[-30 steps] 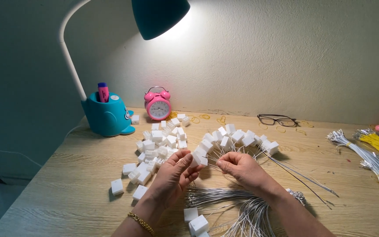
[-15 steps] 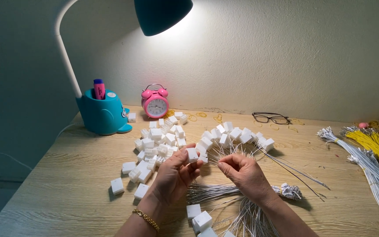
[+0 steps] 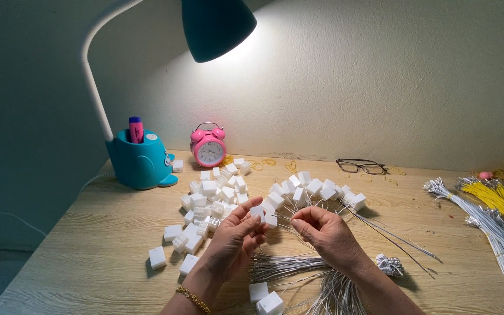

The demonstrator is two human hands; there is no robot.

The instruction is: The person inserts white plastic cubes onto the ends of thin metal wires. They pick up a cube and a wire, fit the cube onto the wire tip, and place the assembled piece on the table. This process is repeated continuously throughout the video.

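White plastic block [image 3: 257, 211], pinched in the fingertips of the left hand [image 3: 235, 239] above the wooden counter [image 3: 88, 245] (loose blocks [image 3: 205, 204] lie scattered to its left). Right hand [image 3: 328, 233], just beside, pinches a thin white wire [image 3: 380, 230]; a wire bundle [image 3: 298, 268] lies beneath both hands.

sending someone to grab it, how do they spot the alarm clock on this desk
Start at the teal desk lamp base on the wooden desk's back left. Just right of it, against the wall, stands the alarm clock. It is the only pink, round, twin-bell thing beside the white plastic blocks.
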